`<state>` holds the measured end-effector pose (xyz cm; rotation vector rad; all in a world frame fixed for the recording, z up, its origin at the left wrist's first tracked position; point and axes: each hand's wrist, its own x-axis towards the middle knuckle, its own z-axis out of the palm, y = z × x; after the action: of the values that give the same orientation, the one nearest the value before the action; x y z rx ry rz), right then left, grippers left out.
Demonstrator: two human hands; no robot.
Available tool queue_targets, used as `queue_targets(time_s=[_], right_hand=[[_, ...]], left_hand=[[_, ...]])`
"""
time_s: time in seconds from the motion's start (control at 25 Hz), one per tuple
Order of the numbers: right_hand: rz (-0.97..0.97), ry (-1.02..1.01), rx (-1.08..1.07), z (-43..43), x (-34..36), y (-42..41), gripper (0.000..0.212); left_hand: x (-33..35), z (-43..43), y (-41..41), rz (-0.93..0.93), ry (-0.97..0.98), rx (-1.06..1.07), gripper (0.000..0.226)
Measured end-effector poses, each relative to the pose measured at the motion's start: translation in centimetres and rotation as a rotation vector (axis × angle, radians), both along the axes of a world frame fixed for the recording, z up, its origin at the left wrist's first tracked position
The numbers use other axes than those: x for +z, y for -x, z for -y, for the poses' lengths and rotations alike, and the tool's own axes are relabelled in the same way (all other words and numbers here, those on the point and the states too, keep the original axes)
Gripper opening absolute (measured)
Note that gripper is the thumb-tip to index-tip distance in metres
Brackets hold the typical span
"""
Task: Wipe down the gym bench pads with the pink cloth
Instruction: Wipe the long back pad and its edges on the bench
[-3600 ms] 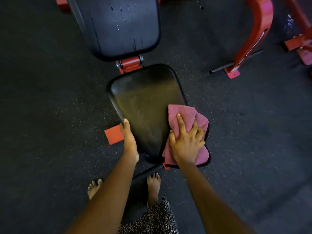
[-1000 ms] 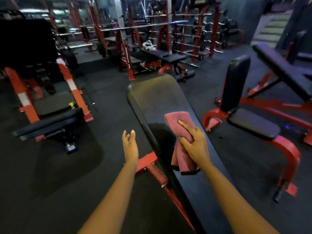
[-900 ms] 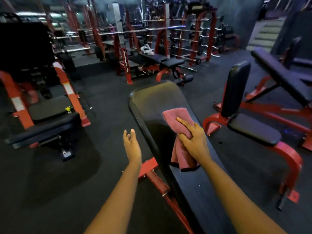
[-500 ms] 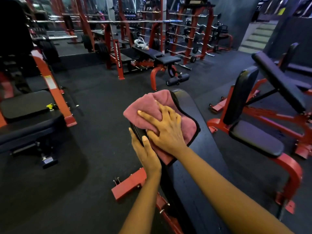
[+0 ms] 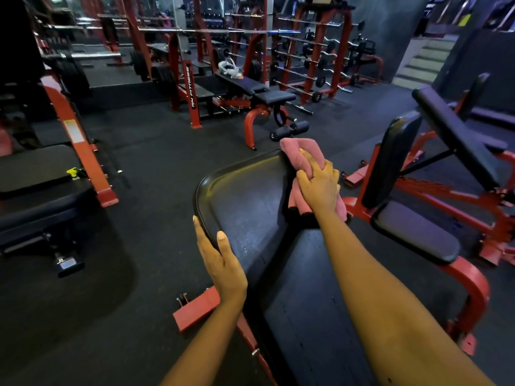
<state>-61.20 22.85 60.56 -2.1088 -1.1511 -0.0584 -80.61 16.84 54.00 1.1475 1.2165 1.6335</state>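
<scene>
Right grip [image 5: 317,188] tight around half-hidden pink cloth [image 5: 292,147] at pad [image 5: 250,196] corner; left grip [image 5: 223,263] straight-fingered on its edge

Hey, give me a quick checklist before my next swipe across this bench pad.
1. Cloth gripped: ok, right hand holds it bunched.
2. Cloth on pad: ok, at the far right corner.
3. Pad steadied: ok, left hand rests on its left edge.
4. Swipe path free: not ok, that hand's thumb lies on top of the pad.
5. Cloth clean enough: cannot tell.
</scene>
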Motion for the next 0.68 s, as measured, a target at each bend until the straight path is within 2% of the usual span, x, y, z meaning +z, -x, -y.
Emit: queue_targets(time_s=[0.16,0.28,0.4,0.48,0.56,0.68], right_hand=[[0.021,-0.015,-0.017,2.5,-0.8,2.8,0.056],[0.073,0.0,0.085,7.5,-3.2,8.3,0.063],[0.095,0.054,0.21,12.8,-6.0,13.3,0.064],[0.179,0.039,0.202,15.0,-7.9,15.3,0.063],[0.236,0.005,0.2,16.0,-8.9,15.9,0.062],[0.142,-0.008,0.203,16.0,-9.0,14.3,0.059]], left_hand=[[0.9,0.4,0.0,-0.004,-0.006,0.034,0.071],[1.0,0.1,0.2,-0.033,0.005,0.029,0.066],[1.5,1.8,1.8,-0.118,0.079,-0.091,0.054],[1.7,4.1,3.4,-0.26,0.012,-0.13,0.052],[2.5,6.2,4.5,-0.437,-0.165,-0.158,0.05],[4.8,5.0,4.0,-0.877,-0.452,-0.345,0.053]])
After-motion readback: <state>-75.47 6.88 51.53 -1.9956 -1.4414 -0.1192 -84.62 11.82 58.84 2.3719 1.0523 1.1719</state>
